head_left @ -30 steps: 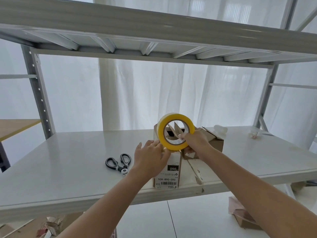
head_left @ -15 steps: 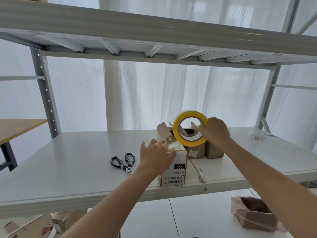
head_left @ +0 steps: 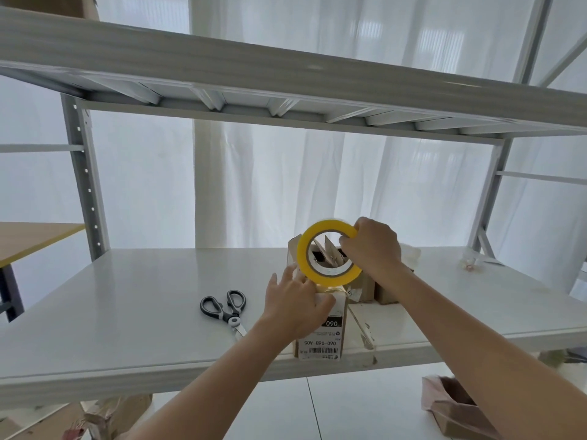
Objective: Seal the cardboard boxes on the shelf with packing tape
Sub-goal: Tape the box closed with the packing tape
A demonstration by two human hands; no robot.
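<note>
A white metal shelf board (head_left: 143, 312) under a second shelf (head_left: 222, 65), with pale curtains (head_left: 270, 185) behind and a wooden table (head_left: 31, 236) at far left, carries black-handled scissors (head_left: 227, 308) and a labelled cardboard box (head_left: 320, 344) at its front edge, with more boxes (head_left: 386, 290) just behind. The left hand (head_left: 295, 303) lies flat on that box's top with fingers stretched out. The right hand (head_left: 371, 246) curls round the rim of the yellow tape roll (head_left: 330, 277) just above it, a clear strip seemingly running down to the box.
</note>
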